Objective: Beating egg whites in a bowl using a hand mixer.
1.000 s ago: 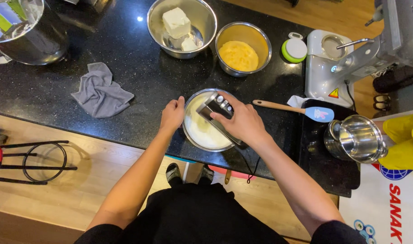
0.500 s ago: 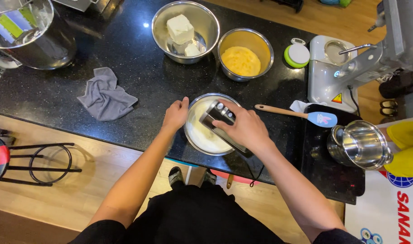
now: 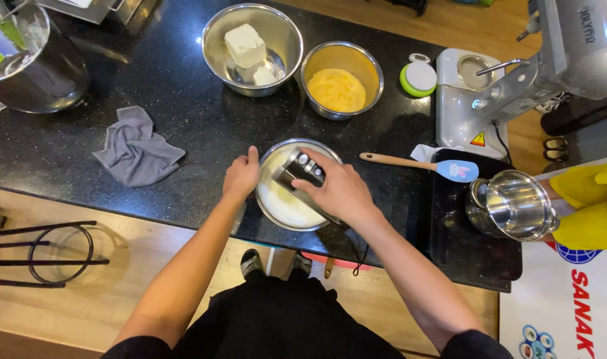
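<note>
Down on the black counter (image 3: pixel 184 113), the left hand (image 3: pixel 241 177) cups a steel bowl (image 3: pixel 271 214) of pale cream while the right hand (image 3: pixel 340 191) grips a black-and-silver hand mixer (image 3: pixel 299 170).

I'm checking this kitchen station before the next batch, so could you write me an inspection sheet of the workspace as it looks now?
Surface: black speckled counter, wooden floor below.
Job's things: steel bowl of pale cream; black hand mixer held over it.
Clutter: grey cloth; bowl of white blocks; bowl of yellow mix; blue spatula; green-rimmed timer; steel pot on a black tray.
Grip: left hand steadies the bowl rim; right hand grips the mixer.
Cables: a dark cord hangs over the counter edge.
Surroundings: stand mixer, large steel container, metal stool frame, a yellow sleeve.
</note>
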